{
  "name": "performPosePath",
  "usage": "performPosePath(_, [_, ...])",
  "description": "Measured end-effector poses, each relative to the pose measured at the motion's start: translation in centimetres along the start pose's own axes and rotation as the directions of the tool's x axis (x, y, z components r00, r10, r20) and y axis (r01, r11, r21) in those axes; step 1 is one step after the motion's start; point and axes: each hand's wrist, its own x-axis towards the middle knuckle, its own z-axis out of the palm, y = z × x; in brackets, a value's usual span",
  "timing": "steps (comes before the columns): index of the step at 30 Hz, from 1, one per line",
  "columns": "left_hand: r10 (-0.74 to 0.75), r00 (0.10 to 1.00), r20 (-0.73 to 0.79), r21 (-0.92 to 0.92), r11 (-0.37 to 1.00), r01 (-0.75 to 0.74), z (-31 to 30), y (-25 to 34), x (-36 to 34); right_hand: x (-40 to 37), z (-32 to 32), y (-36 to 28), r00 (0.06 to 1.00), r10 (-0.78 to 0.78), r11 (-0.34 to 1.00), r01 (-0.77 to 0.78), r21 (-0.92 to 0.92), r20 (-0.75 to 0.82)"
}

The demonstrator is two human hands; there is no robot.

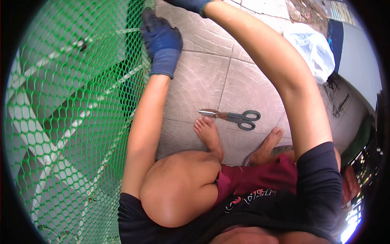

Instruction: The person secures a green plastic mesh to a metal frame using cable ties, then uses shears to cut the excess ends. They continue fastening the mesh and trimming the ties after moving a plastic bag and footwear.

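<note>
In the head view, the left hand (163, 40), in a blue glove, lies at the far edge of the green mesh (77, 134) that fills the left side, its grip spread, fingers stretched out. The gloved right hand (190, 5) is cut off at the far edge; its grip cannot be told. Shears (232, 117) lie on the tiled floor (203, 81) just beyond the person's feet. A white plastic bag (312, 53) sits far right.
</note>
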Motion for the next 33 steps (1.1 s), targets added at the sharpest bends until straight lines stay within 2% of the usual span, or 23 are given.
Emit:
performPosePath(1, [0.006,1.0,0.01,0.013,1.0,-0.006,-0.1,0.0,-0.1,-0.3,0.4,0.7,0.999,-0.022,0.999,0.024,0.043,-0.049])
performPosePath(2, [-0.009,0.999,0.043,-0.066,0.998,0.011,-0.5,-0.1,0.0,-0.4,0.7,0.7,0.998,-0.009,0.997,0.014,0.076,-0.063])
performPosePath(4, [-0.02,0.998,0.056,-0.049,0.999,0.023,-1.5,0.1,0.0,-0.2,1.5,0.8,0.998,-0.009,0.994,0.017,0.112,-0.07])
performPosePath(6, [-0.015,0.997,0.077,-0.067,0.998,0.02,-1.8,0.1,0.1,0.2,1.9,0.4,0.979,-0.15,0.979,0.167,0.118,-0.138])
performPosePath(7, [-0.028,0.997,0.076,-0.065,0.997,0.033,-0.3,0.1,-0.1,0.0,2.0,0.2,0.978,-0.161,0.977,0.178,0.121,-0.134])
performPosePath(8, [-0.07,0.998,-0.006,-0.151,0.986,0.069,2.5,0.3,-0.2,-0.5,1.7,-0.7,0.998,-0.07,0.995,0.07,0.065,-0.002])
performPosePath(9, [-0.12,0.989,-0.088,-0.239,0.966,0.096,2.3,0.0,0.2,-0.6,1.7,-0.9,0.992,0.029,1.0,-0.028,-0.008,0.123])
performPosePath(11, [-0.092,0.995,-0.047,-0.189,0.979,0.081,1.5,0.1,-0.3,-0.8,2.3,-1.0,0.986,0.043,0.997,-0.033,-0.064,0.159])
performPosePath(13, [-0.152,0.988,-0.037,-0.319,0.938,0.133,1.1,0.2,-0.3,-1.3,3.0,-0.4,0.988,0.156,0.971,-0.156,0.183,0.017])
performPosePath(15, [-0.201,0.976,-0.085,-0.317,0.934,0.165,2.2,0.5,-0.1,-1.0,2.8,-0.6,0.984,0.163,0.975,-0.172,0.143,0.073])
performPosePath(17, [-0.257,0.966,-0.018,-0.517,0.829,0.211,3.3,0.5,0.1,-1.0,2.5,-0.7,0.937,0.293,0.913,-0.333,0.236,0.19])
performPosePath(18, [-0.308,0.951,-0.025,-0.612,0.757,0.229,3.6,0.6,0.2,-0.9,2.4,-0.4,0.946,0.247,0.921,-0.297,0.254,0.209])
performPosePath(19, [-0.32,0.947,-0.026,-0.613,0.753,0.238,4.0,0.7,0.2,-0.9,2.2,-0.1,0.948,0.236,0.924,-0.287,0.252,0.214])
performPosePath(21, [-0.181,0.978,-0.102,-0.31,0.94,0.142,3.5,0.6,0.2,-0.5,1.9,-0.3,0.977,0.115,0.967,-0.151,0.205,0.177])
performPosePath(22, [-0.146,0.984,-0.106,-0.266,0.957,0.113,3.3,0.6,0.2,-0.4,1.9,-0.6,0.974,0.158,0.963,-0.189,0.194,0.165])
performPosePath(26, [-0.141,0.99,-0.029,-0.403,0.908,0.118,1.5,0.6,-0.1,-0.2,2.9,-1.1,0.99,0.115,0.988,-0.122,0.089,0.08])
performPosePath(29, [-0.109,0.994,0.006,-0.436,0.894,0.101,0.0,0.4,-0.5,-0.1,3.5,-1.5,0.984,0.175,0.984,-0.175,0.015,0.04])
performPosePath(31, [-0.079,0.997,0.003,-0.388,0.919,0.074,-0.6,0.2,-0.5,-0.1,3.3,-1.4,0.986,0.151,0.986,-0.147,-0.075,0.064])
performPosePath(32, [-0.039,0.999,0.001,-0.336,0.941,0.037,-0.7,0.2,-0.6,-0.3,2.9,-1.6,0.986,0.15,0.986,-0.145,-0.079,0.066])
performPosePath(33, [-0.04,0.999,0.0,-0.339,0.94,0.038,-0.8,0.2,-0.6,-0.6,2.5,-1.8,0.996,0.086,0.996,-0.085,-0.029,0.034])
